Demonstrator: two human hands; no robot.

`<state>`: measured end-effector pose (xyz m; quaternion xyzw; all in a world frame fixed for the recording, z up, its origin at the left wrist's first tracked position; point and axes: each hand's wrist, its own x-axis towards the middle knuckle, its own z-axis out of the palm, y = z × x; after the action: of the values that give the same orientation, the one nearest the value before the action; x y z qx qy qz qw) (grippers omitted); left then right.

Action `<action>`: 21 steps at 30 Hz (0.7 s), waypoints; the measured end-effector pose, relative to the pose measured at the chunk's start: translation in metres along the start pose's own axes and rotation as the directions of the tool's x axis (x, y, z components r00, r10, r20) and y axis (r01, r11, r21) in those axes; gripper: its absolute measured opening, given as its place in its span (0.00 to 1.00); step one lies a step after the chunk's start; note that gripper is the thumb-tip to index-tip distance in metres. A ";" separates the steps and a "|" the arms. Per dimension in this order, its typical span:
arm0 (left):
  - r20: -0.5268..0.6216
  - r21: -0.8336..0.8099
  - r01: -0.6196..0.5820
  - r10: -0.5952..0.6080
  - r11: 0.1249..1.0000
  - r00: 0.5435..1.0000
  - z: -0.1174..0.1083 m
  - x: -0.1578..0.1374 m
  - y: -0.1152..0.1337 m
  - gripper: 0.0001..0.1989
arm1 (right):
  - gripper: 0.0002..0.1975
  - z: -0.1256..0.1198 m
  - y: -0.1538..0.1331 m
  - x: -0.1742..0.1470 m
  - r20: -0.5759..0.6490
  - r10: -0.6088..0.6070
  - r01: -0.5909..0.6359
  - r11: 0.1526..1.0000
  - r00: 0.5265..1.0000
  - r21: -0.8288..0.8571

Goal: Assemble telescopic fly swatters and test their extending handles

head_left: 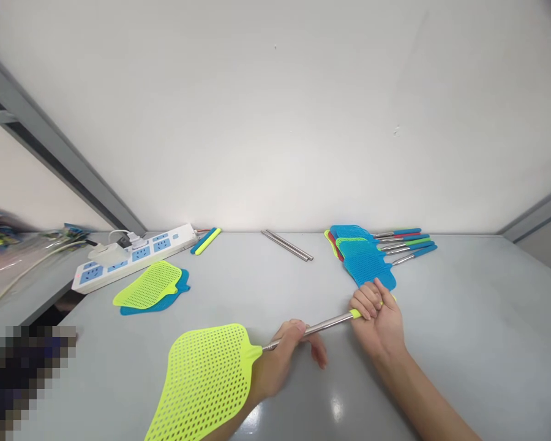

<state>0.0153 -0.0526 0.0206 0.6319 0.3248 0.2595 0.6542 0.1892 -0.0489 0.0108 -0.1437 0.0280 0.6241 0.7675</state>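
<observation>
A yellow-green fly swatter (206,380) with a perforated head and a metal rod slants across the front of the table. My right hand (377,315) is wrapped round its yellow-green grip, most of which the fingers hide. Under and around the metal rod, near the swatter's head, is my left hand (289,349), the thumb over the rod and some fingers loosely curled below it. Just beyond my right hand lies a pile of finished-looking fly swatters with blue heads (367,260) and blue and green handles (416,244).
Two loose swatter heads, one yellow-green (149,285) over one blue (181,288), lie at the left. Behind them are a power strip (138,254) with plugs and two grip sleeves (207,241). Metal rods (287,245) lie near the wall. A person's blurred part shows at lower left.
</observation>
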 end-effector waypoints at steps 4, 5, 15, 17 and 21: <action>0.000 -0.012 0.008 -0.008 1.000 1.000 0.000 0.000 0.000 0.28 | 0.15 0.001 0.001 -0.003 0.002 -0.001 0.001 1.000 1.000 0.000; 0.000 -0.021 0.007 -0.007 1.000 1.000 0.000 0.000 0.000 0.28 | 0.15 0.001 0.001 -0.004 0.000 -0.001 0.001 1.000 1.000 -0.004; 0.000 -0.008 0.059 -0.059 0.998 0.998 0.000 -0.001 0.005 0.27 | 0.16 0.001 0.009 -0.006 0.003 0.010 -0.010 0.999 1.000 -0.030; -0.004 -0.014 0.085 -0.085 0.996 0.996 0.001 -0.001 0.007 0.28 | 0.16 0.001 0.010 -0.006 0.001 0.009 -0.009 1.000 1.000 -0.029; -0.025 -0.027 0.099 -0.099 0.995 0.995 0.004 0.000 0.005 0.27 | 0.17 -0.002 0.013 -0.005 0.002 0.022 -0.022 0.999 1.000 -0.025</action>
<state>0.0183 -0.0546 0.0254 0.6030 0.3608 0.2390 0.6701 0.1756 -0.0518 0.0081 -0.1525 0.0209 0.6329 0.7588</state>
